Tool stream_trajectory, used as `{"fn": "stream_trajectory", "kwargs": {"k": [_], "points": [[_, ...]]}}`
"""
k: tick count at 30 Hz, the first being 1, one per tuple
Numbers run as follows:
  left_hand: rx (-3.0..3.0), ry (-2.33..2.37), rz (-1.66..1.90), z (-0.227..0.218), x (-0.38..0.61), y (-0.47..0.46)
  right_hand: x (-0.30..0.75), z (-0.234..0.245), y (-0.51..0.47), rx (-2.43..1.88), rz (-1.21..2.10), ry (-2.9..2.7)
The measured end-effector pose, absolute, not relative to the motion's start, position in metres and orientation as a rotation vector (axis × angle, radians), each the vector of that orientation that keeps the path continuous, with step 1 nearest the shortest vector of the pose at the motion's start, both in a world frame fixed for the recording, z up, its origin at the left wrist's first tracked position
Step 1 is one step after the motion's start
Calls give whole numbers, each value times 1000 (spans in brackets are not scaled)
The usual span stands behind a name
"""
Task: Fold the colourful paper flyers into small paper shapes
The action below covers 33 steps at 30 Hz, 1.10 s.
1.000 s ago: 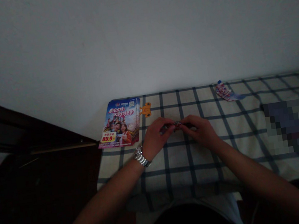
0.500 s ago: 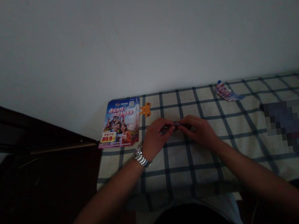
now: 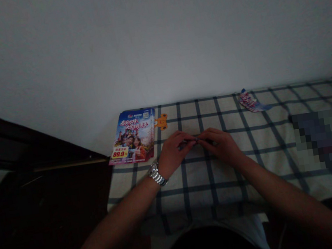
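Observation:
Over the middle of the checked tablecloth, my left hand (image 3: pixel 175 144) and my right hand (image 3: pixel 219 143) meet at the fingertips. Both pinch a small, thin, dark-and-light piece (image 3: pixel 196 139) between thumb and fingers. Most of it is hidden by the fingers, and its kind cannot be made out. A silver watch (image 3: pixel 157 174) is on my left wrist. Left of my left hand lies a stack of printed leaflets (image 3: pixel 133 135), blue at the top with a large "89.9" in the lower corner. An orange bear-shaped piece (image 3: pixel 161 122) lies against the stack's right edge.
A crumpled, pleated piece of printed paper (image 3: pixel 251 102) lies toward the wall at the right. Farther right is a dark, pixelated object (image 3: pixel 322 138). The blue-checked cloth (image 3: pixel 226 192) covers the table up to the pale wall (image 3: pixel 172 40). Dark furniture stands at the left.
The two hands stay almost in place, with only a slight shift of the fingertips around the small piece. Everything else on the table lies as before.

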<state>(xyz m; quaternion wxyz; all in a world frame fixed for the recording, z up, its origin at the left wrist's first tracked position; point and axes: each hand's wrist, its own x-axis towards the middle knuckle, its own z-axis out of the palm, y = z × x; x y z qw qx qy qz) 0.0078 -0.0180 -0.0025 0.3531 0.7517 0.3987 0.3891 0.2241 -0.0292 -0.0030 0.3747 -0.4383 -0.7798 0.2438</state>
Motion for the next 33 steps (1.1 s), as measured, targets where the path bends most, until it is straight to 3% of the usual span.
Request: {"fn": "stream_trajectory", "kwargs": {"k": [18,33], "points": [[1705,1019,1125,-3,8,-15,226,-4,-26,-1099,750,-1767],[1514,994,1283,-4,8,-10,226,-9,-21,-1186,1073,-1380]]}}
